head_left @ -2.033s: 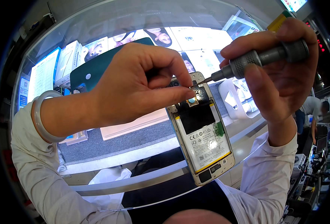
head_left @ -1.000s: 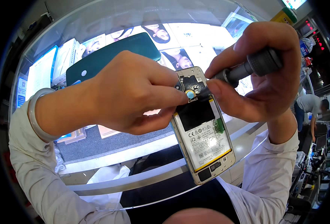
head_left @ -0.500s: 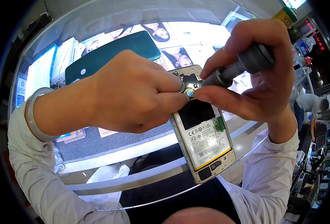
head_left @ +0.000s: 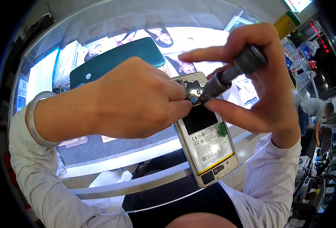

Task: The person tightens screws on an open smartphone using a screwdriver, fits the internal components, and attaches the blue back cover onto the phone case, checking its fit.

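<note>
An opened phone (head_left: 209,152) is tilted in front of me, its inside facing up with the white battery (head_left: 208,141) showing. My left hand (head_left: 137,98) is closed around the phone's upper left edge, by a round gold-rimmed part (head_left: 193,99). With my right hand (head_left: 266,79) I hold a dark grey screwdriver (head_left: 228,74) between thumb and fingers. Its thick handle points up and right. The narrow end reaches down to the phone beside the round part; whether the tip touches is hard to see. My right index finger is stretched away from the tool.
Behind my left hand a teal phone back cover (head_left: 118,57) lies on a glass counter (head_left: 114,26) over boxes and printed pictures. A yellow-green container (head_left: 287,24) and a plastic bottle (head_left: 308,49) stand at right. A person (head_left: 314,110) bends over farther right.
The screwdriver and my right hand have shifted slightly left and down. My right index finger has lifted off the tool and stretched out leftward. My left hand keeps its grip on the phone.
</note>
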{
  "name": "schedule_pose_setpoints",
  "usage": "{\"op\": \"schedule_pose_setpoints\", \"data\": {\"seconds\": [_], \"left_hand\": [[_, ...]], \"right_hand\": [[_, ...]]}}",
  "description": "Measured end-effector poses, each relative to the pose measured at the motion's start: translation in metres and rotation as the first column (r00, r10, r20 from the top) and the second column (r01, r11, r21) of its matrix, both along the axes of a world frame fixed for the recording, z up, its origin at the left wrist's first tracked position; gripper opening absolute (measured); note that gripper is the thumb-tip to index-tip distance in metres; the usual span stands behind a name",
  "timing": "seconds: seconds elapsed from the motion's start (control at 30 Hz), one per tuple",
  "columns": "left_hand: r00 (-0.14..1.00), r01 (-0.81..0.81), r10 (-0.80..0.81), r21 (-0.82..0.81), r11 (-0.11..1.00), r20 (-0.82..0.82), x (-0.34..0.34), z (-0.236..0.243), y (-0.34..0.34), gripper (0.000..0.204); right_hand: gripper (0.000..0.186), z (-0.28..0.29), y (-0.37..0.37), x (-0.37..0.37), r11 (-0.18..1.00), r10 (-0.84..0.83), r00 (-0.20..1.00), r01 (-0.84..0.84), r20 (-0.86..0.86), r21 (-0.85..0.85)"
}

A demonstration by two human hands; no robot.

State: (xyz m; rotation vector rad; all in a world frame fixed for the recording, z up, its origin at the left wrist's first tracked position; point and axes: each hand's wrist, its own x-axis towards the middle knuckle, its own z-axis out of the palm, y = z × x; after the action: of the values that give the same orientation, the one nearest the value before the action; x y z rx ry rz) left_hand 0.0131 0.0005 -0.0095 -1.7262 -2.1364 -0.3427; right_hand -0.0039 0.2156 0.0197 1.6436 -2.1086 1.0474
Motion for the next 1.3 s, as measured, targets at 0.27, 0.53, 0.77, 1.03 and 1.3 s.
{"op": "schedule_pose_setpoints", "data": {"seconds": [0.27,0.53,0.77,1.03,1.3], "left_hand": [[1.000,-0.007,0.006,-0.036,0.999,-0.017,-0.002,-0.001,0.000,0.026],[1.000,-0.004,0.003,-0.043,0.999,-0.007,0.000,-0.001,-0.001,0.029],[0.998,0.012,-0.009,-0.047,0.999,0.066,-0.001,0.003,0.000,0.032],[0.992,0.028,-0.023,-0.037,0.999,0.124,-0.002,0.005,0.000,0.033],[0.993,0.026,-0.027,0.008,1.000,0.119,-0.002,0.000,0.001,0.026]], "right_hand": [[0.066,0.007,-0.002,0.006,0.991,-0.083,0.996,0.085,-0.025,0.101],[0.061,0.019,-0.001,0.010,0.974,-0.129,0.980,0.154,-0.151,0.168],[0.062,-0.002,0.008,0.009,0.990,-0.135,0.985,0.137,0.107,-0.017],[0.064,0.009,0.003,0.009,0.986,-0.160,0.985,0.156,0.067,0.064],[0.062,0.019,0.005,0.014,0.938,-0.256,0.947,0.291,-0.193,0.186]]}}
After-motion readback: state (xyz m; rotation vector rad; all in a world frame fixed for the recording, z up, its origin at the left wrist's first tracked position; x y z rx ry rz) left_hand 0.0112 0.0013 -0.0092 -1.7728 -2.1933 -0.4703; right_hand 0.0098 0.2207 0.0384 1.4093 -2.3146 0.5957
